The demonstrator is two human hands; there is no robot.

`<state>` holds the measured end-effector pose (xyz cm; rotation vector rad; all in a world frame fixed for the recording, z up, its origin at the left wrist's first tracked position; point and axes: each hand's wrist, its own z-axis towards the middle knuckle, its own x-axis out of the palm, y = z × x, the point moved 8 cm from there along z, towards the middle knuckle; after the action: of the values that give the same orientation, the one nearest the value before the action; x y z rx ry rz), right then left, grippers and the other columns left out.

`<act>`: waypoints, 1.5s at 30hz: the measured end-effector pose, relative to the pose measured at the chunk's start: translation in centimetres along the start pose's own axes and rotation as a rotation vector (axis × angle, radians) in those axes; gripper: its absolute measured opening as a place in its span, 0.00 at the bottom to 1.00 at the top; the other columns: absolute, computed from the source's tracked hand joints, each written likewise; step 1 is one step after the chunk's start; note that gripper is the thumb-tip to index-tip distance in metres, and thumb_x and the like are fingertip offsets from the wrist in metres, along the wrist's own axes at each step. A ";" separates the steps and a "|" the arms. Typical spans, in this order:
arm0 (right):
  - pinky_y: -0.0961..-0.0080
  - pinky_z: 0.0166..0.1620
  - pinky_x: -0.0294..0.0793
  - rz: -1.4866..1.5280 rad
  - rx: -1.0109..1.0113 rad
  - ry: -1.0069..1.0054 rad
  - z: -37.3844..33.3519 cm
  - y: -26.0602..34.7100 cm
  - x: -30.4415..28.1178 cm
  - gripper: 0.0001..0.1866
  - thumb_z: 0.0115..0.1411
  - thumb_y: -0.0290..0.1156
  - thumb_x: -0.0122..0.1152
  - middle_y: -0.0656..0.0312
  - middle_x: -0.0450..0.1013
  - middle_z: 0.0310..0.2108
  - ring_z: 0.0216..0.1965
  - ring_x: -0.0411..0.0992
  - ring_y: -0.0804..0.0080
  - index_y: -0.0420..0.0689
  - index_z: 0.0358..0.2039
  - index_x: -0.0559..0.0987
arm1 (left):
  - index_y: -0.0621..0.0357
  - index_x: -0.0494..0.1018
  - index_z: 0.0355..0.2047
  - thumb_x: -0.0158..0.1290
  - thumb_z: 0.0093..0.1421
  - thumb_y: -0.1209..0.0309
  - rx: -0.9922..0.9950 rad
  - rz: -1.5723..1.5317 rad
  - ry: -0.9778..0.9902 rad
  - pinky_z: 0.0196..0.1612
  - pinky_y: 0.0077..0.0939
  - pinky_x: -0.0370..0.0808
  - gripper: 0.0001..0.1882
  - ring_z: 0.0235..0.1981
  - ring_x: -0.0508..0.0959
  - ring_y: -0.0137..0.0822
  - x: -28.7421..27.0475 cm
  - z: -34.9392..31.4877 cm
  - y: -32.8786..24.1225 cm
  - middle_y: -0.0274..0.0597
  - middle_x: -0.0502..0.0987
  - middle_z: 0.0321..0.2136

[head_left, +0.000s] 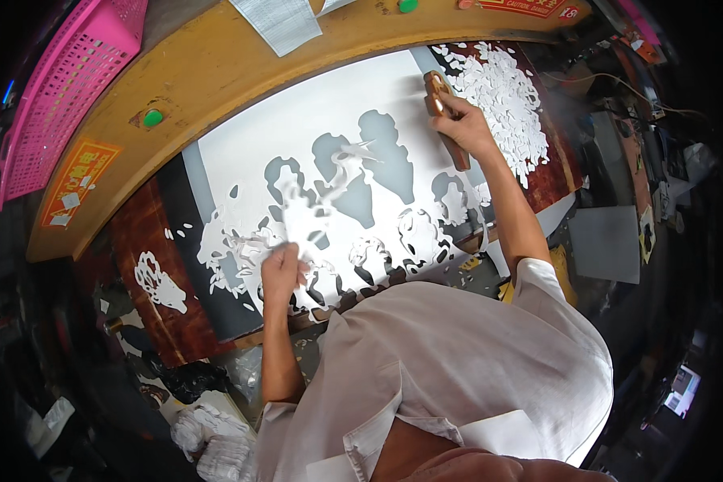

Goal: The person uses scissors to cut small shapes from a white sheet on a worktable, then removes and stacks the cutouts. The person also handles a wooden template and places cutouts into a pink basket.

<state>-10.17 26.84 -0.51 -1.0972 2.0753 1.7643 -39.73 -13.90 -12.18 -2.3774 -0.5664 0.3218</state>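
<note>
My right hand [464, 127] is closed around a long brown cutting die [456, 153] with openings in its upper end, at the right edge of a large white sheet [257, 104]. Several shaped holes in this sheet show the grey surface beneath. My left hand [281, 269] is closed in a pinch over the near part of the sheet, on a white lacy cut-out piece [301, 221] that is partly blurred by motion. Around it, at the near edge, lie perforated white scraps [369, 253]. How far the piece is lifted I cannot tell.
A heap of small white scraps [502, 104] covers the right end of the dark red board. One white cut-out [159, 281] lies at its left end. Behind runs a yellow machine beam [193, 64] with a green button [153, 118]. A pink basket [76, 88] stands far left.
</note>
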 end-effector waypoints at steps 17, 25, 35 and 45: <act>0.50 0.61 0.74 -0.750 -0.287 -0.031 0.8 -1.0 6.4 0.37 0.47 0.42 0.72 0.51 0.69 0.64 0.59 0.67 0.40 0.52 0.61 0.80 | 0.64 0.78 0.29 0.56 0.71 0.59 0.115 -0.055 -0.074 0.15 0.19 0.67 0.20 0.11 0.70 0.24 1.3 -0.4 1.7 0.38 0.77 0.16; 0.59 0.64 0.72 -0.271 -0.320 -0.187 0.2 -1.3 0.3 0.32 0.58 0.48 0.70 0.44 0.68 0.66 0.62 0.70 0.43 0.46 0.59 0.81 | 0.62 0.76 0.28 0.53 0.73 0.61 0.272 0.074 -0.065 0.20 0.19 0.68 0.19 0.16 0.71 0.22 1.5 -1.2 0.9 0.35 0.77 0.18; 0.72 0.52 0.77 0.239 -0.107 -0.522 -10.3 -11.1 -9.5 0.20 0.64 0.38 0.68 0.52 0.83 0.46 0.47 0.80 0.66 0.40 0.52 0.84 | 0.64 0.81 0.40 0.55 0.73 0.65 0.341 0.171 0.333 0.37 0.21 0.73 0.13 0.31 0.74 0.22 9.5 -7.0 1.7 0.33 0.80 0.29; 0.76 0.45 0.77 0.562 -0.197 -0.423 -19.9 -12.1 -5.2 0.22 0.67 0.32 0.64 0.57 0.82 0.39 0.38 0.77 0.76 0.34 0.58 0.79 | 0.59 0.79 0.35 0.59 0.63 0.71 1.170 0.680 -0.212 0.46 0.45 0.74 0.05 0.39 0.78 0.55 14.2 -11.6 2.4 0.51 0.80 0.35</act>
<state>7.28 10.57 -1.45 -0.1232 2.0819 2.2387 -22.33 -15.14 -6.22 -1.3011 0.3394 0.9079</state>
